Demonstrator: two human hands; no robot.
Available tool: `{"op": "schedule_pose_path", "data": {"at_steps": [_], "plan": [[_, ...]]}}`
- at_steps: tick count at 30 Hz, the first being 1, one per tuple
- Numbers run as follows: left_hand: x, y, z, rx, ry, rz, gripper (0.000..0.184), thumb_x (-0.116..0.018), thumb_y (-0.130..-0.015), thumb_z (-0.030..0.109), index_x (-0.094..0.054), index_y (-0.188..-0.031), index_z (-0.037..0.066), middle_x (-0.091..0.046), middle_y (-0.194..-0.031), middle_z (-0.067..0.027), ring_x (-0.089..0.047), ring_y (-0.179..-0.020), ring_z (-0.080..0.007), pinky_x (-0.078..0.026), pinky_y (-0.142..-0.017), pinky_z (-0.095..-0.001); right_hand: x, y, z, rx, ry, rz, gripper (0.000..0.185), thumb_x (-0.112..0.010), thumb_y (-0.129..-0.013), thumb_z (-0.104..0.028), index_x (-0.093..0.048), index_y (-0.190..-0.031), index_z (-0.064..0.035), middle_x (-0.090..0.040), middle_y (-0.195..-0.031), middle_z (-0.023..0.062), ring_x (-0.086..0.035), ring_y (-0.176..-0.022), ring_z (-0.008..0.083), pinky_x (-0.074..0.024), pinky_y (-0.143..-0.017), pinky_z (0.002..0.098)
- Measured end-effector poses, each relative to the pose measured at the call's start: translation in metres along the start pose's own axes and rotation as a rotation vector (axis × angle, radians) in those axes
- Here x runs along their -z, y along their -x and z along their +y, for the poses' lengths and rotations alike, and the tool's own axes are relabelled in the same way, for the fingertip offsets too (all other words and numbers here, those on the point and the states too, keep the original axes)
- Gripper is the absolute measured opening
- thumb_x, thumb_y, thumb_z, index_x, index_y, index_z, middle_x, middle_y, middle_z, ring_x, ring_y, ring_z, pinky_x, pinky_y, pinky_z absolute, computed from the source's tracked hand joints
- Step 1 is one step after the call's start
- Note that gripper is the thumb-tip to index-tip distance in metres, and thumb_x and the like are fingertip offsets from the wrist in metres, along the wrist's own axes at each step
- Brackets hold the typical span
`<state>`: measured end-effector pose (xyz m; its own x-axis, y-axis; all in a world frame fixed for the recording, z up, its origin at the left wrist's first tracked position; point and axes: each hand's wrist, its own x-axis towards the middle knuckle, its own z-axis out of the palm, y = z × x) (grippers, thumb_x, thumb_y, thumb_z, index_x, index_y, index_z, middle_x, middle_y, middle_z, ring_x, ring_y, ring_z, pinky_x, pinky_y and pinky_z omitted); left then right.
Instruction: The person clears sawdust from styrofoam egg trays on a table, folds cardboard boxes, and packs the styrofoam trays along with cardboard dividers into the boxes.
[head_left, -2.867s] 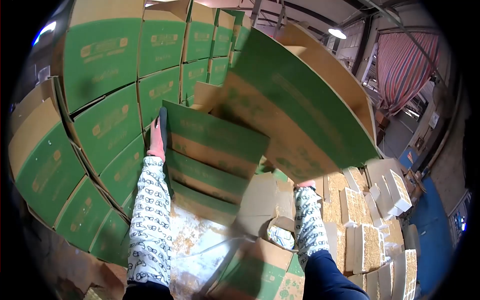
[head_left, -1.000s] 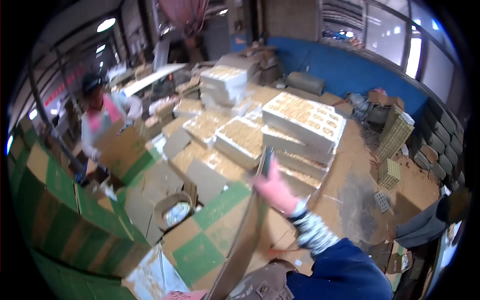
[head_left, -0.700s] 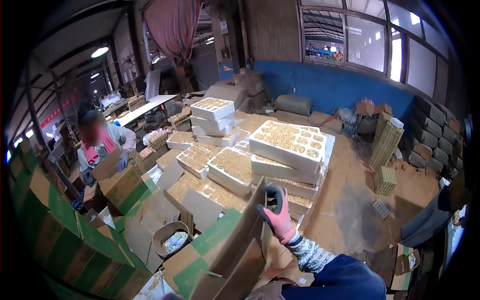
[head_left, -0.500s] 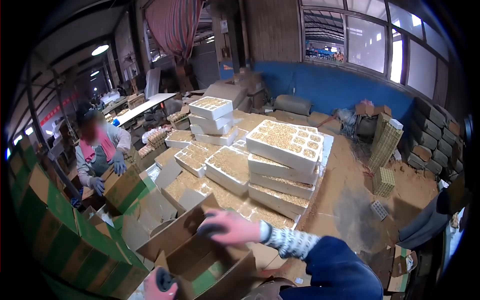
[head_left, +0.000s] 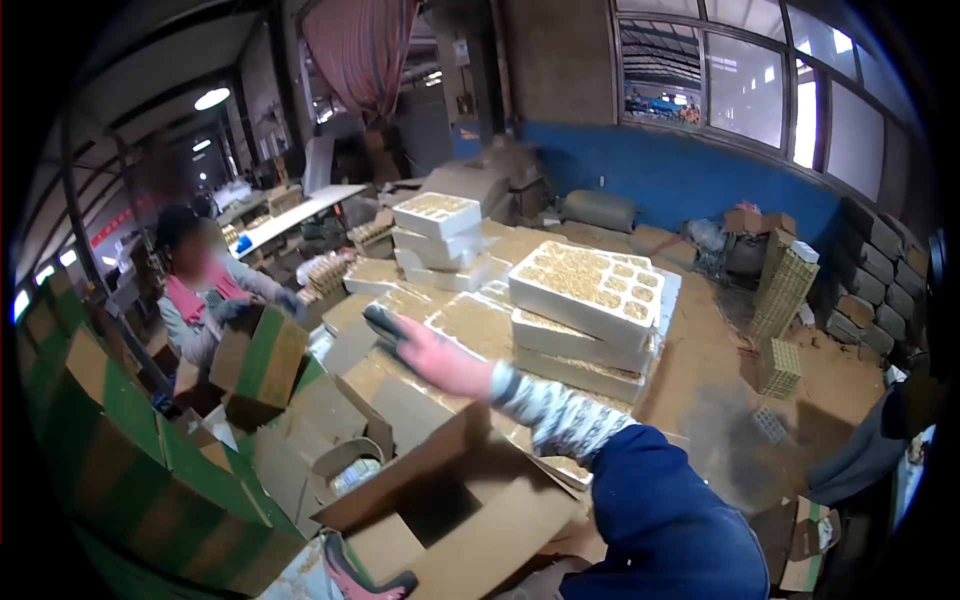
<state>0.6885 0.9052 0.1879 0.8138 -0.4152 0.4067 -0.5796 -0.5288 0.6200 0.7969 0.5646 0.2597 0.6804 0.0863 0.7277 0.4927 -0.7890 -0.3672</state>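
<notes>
An opened cardboard box (head_left: 500, 530) stands low in the middle of the view, its top flaps spread. My left hand (head_left: 362, 575), in a pink and grey glove, is at the box's near left corner with thumb and fingers apart; whether it grips the cardboard is unclear. My right hand (head_left: 435, 355), gloved alike, is raised above the box's far flap, fingers stretched out and holding nothing. Just behind it lie white foam trays (head_left: 585, 285) filled with a tan, grainy material, several of them stacked.
Green and brown cartons (head_left: 150, 450) line the left side. A co-worker (head_left: 205, 290) handles another green-striped box (head_left: 260, 365) at the left. A round container (head_left: 350, 465) sits beside the opened box. Yellowish tray stacks (head_left: 785, 290) stand at the right.
The folded cardboard has been opened into a box. My right hand has lifted off its inside and moved up and left, fingers extended. The co-worker's box has tilted.
</notes>
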Motion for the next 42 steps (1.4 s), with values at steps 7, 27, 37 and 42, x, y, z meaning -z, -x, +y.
{"op": "schedule_pose_path", "data": {"at_steps": [7, 27, 37, 42], "plan": [[-0.040, 0.015, -0.021, 0.390, 0.591, 0.077, 0.070, -0.069, -0.078, 0.026, -0.033, -0.131, -0.002, -0.046, -0.125, -0.0182, -0.049, -0.108, -0.0288, -0.041, -0.093, -0.0379, 0.030, 0.137, -0.055, -0.183, 0.451, -0.184, 0.069, -0.058, -0.078, -0.049, -0.043, -0.123, 0.0008, -0.046, -0.124, 0.0227, -0.045, -0.114, 0.0362, -0.0347, -0.099, 0.0432], [0.007, -0.016, -0.123, 0.228, -0.094, -0.028, 0.065, -0.057, -0.081, 0.032, -0.035, -0.137, 0.007, -0.042, -0.133, -0.0230, -0.053, -0.110, -0.0308, -0.041, -0.091, -0.0390, 0.182, 0.221, 0.052, -0.788, 0.251, 1.102, 0.071, -0.054, -0.089, -0.039, -0.028, -0.133, 0.0097, -0.039, -0.134, 0.0215, -0.038, -0.124, 0.0354, -0.0274, -0.105, 0.0373], [-0.013, -0.061, -0.077, 0.057, 0.389, -0.191, 0.051, -0.050, -0.085, 0.016, -0.039, -0.133, 0.000, -0.041, -0.135, -0.0113, -0.035, -0.128, -0.0224, -0.021, -0.107, -0.0328, 0.239, 0.195, 0.186, -0.974, -0.338, 0.621, 0.049, -0.067, -0.079, -0.033, -0.060, -0.113, 0.0014, -0.062, -0.109, 0.0074, -0.056, -0.095, 0.0161, -0.0410, -0.084, 0.0258], [-0.028, -0.032, -0.044, 0.258, 0.501, 0.042, 0.021, -0.054, -0.086, 0.012, -0.054, -0.103, 0.000, -0.053, -0.104, -0.0061, -0.047, -0.094, -0.0152, -0.037, -0.086, -0.0279, 0.187, 0.144, 0.132, -1.087, -0.650, 0.790, 0.041, -0.071, -0.074, -0.022, -0.058, -0.108, -0.0023, -0.061, -0.092, 0.0041, -0.054, -0.076, 0.0151, -0.0436, -0.062, 0.0305]]}}
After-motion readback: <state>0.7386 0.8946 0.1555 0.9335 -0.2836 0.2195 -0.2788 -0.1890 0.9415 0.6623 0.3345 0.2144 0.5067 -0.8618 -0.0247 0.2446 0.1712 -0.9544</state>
